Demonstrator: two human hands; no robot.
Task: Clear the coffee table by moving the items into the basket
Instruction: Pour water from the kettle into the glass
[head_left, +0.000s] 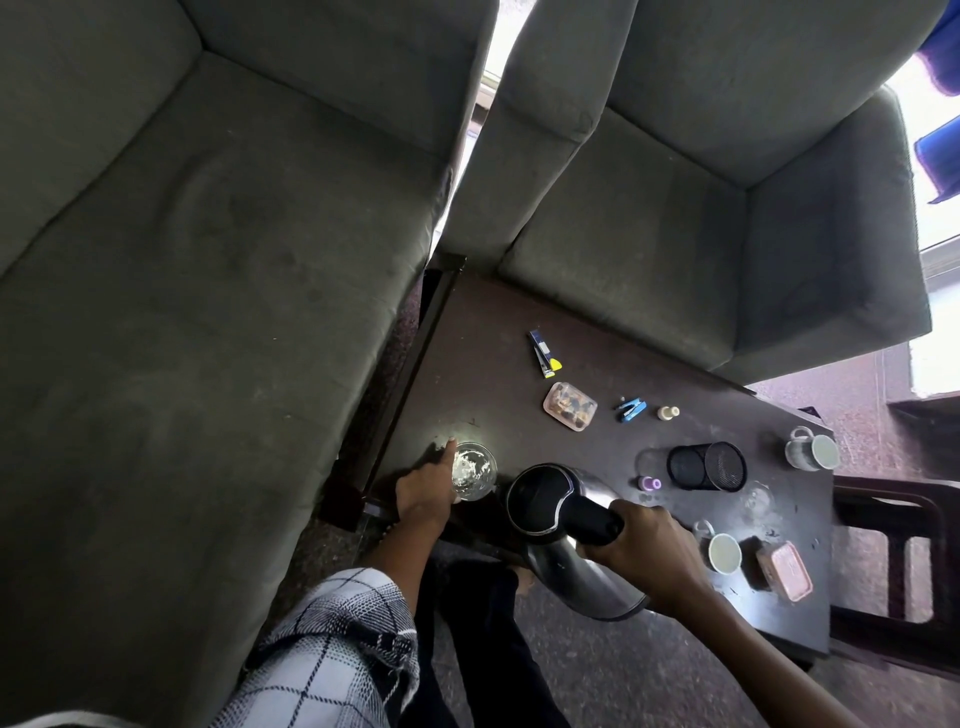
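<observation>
Steel kettle (566, 577) hangs gripped by its handle in the right hand (649, 551); at its nine o'clock the left hand (423, 491) touches the glass (475, 470), clasp unclear. Seemingly the pickup step; next, lift both off the worktop (493, 353)

A grey sofa (182, 286) fills ten o'clock, a grey armchair (701, 182) one o'clock; a dark wooden frame (883, 496) stands at four o'clock.

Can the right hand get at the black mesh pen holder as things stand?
Probably not yet: the right hand grips the kettle by its handle, so it is occupied. The mesh pen holder lies close by, with little between.
</observation>
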